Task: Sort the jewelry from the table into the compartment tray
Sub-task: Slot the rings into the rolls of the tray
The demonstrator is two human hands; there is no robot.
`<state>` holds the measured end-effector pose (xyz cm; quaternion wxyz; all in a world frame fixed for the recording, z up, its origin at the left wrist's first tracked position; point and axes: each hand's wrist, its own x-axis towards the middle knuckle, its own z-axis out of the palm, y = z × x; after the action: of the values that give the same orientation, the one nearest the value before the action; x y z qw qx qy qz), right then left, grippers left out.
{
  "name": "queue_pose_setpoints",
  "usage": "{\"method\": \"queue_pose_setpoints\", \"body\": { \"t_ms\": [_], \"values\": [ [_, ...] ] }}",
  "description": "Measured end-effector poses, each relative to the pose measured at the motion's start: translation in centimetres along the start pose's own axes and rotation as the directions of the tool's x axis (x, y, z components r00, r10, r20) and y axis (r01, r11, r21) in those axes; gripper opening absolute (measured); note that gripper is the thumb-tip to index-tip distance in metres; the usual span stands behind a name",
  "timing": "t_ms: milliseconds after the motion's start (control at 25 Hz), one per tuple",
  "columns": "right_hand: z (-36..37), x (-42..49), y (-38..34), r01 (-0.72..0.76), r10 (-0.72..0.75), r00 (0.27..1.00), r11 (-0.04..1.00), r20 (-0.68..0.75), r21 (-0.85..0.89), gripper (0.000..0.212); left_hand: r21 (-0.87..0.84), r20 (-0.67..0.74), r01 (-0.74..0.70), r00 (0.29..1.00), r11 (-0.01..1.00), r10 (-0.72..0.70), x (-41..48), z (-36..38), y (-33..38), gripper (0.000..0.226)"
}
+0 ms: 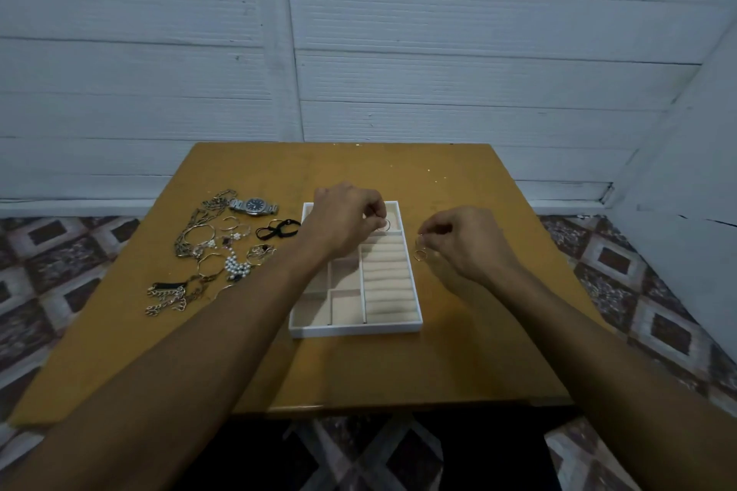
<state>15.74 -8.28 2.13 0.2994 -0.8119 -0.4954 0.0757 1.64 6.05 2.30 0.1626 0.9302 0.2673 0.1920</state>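
A white compartment tray with beige lining lies in the middle of the wooden table. My left hand hovers over the tray's far end and pinches a thin ring above the far right compartment. Just right of the tray, my right hand pinches small gold rings above the table. Left of the tray lies a pile of jewelry: chains, bangles, a pearl piece and a silver wristwatch.
A black cord bracelet lies between the pile and the tray. A white plank wall stands behind the table and at the right. Patterned floor tiles surround the table.
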Motion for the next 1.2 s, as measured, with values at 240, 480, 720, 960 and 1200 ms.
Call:
{"method": "queue_pose_setpoints", "body": {
  "t_ms": [240,480,720,960,1200],
  "values": [
    [1.3,1.5,-1.3,0.030,-0.027,0.999,0.998,0.044,-0.054,0.015,0.076,0.033,0.038,0.999,0.996,-0.040,-1.0,0.7,-1.8,0.008],
    [2.4,1.8,-1.4,0.028,-0.023,0.999,0.993,0.042,-0.117,0.014,0.086,0.019,0.030,0.999,0.996,-0.032,-1.3,1.4,-2.0,0.008],
    [2.8,2.0,-1.3,0.016,-0.010,0.999,0.992,0.048,-0.124,0.013,0.108,0.006,-0.016,1.000,0.994,0.015,-1.7,1.8,-1.8,0.010],
    [3.4,2.0,-1.1,0.052,-0.050,0.999,0.990,0.021,-0.132,0.015,0.176,0.051,-0.078,0.996,0.981,0.070,-2.1,1.4,-1.8,0.020],
    [3.9,2.1,-1.2,0.022,-0.022,1.000,0.991,0.002,-0.130,0.013,0.315,0.096,-0.203,0.979,0.927,0.182,-2.9,1.4,-2.7,0.034]
  ]
}}
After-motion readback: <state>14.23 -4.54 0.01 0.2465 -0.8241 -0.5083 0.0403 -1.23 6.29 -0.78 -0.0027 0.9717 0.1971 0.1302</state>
